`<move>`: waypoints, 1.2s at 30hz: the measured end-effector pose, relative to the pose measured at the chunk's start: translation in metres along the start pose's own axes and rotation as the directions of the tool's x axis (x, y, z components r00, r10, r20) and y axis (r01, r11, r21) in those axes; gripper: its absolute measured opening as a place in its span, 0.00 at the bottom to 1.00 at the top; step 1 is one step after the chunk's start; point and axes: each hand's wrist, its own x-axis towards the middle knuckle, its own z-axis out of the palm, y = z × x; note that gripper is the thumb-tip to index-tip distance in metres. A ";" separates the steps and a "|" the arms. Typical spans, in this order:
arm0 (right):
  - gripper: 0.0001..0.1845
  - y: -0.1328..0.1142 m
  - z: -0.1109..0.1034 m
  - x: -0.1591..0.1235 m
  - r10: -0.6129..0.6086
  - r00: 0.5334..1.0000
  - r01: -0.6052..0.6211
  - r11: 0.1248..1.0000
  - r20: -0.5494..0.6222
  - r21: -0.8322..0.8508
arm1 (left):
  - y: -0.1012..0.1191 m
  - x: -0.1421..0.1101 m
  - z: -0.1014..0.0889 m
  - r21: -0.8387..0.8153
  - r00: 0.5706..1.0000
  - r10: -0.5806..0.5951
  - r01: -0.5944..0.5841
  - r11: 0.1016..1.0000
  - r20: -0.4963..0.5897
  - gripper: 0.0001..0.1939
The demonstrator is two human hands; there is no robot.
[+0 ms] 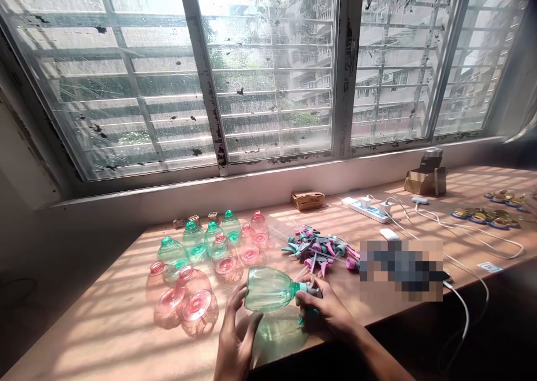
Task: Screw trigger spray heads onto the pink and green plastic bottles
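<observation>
Left fingers (pixel 235 299) hold a green bottle (pixel 268 289) sideways by its base above the tabletop (pixel 111 308); right fingers (pixel 309 299) grip the sprayer (pixel 302 287) at its neck, near more sprayers (pixel 315 248).

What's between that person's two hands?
A green bottle on its side, base toward the left hand and neck toward the right hand, in the head view.

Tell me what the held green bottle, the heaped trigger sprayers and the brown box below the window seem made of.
Green bottle: likely plastic, glossy; see-through with bright highlights.
Trigger sprayers: probably moulded plastic, opaque; solid pink, teal and grey parts.
Brown box: perhaps cardboard, fairly matte; uneven brown faces, detail too small for certainty.
</observation>
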 end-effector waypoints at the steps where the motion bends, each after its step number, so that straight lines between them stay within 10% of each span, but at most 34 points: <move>1: 0.29 -0.001 0.000 0.000 0.000 1.000 0.000 1.000 0.002 -0.002 | 0.003 -0.001 0.001 0.007 1.000 -0.006 0.006 1.000 0.002 0.28; 36: 0.31 -0.006 0.003 -0.003 0.007 1.000 -0.007 0.999 0.000 -0.031 | 0.013 0.002 -0.005 0.097 0.995 0.024 -0.033 0.995 0.092 0.30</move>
